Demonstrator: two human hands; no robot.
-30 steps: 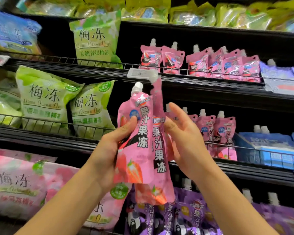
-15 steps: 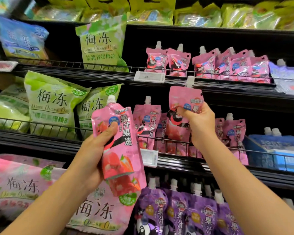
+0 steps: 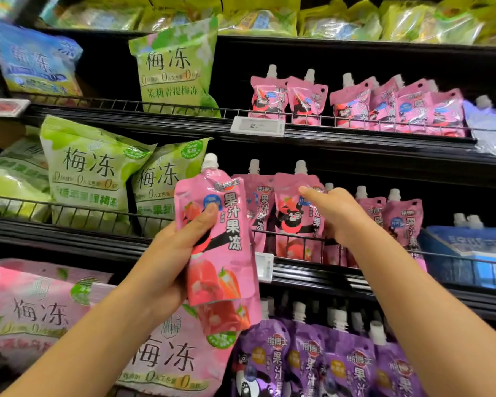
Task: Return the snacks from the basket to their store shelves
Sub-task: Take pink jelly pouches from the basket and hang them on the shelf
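While left hand point(image 3: 169, 253) grips glossy pink spouted pouch point(image 3: 221, 247), crinkled

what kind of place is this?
Almost certainly a shop's snack aisle: tiered black shelves with wire rails, a price tag clipped to a shelf edge, and rows of identical pink spouted pouches facing out.

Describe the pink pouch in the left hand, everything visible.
The pink pouch is glossy, soft-looking film with a white screw cap at its top left corner, black Chinese lettering, a blue badge and strawberry artwork. It tilts slightly, cap upward, in front of the middle shelf. The left hand grips its left edge, thumb across the front; nothing else visibly touches it.
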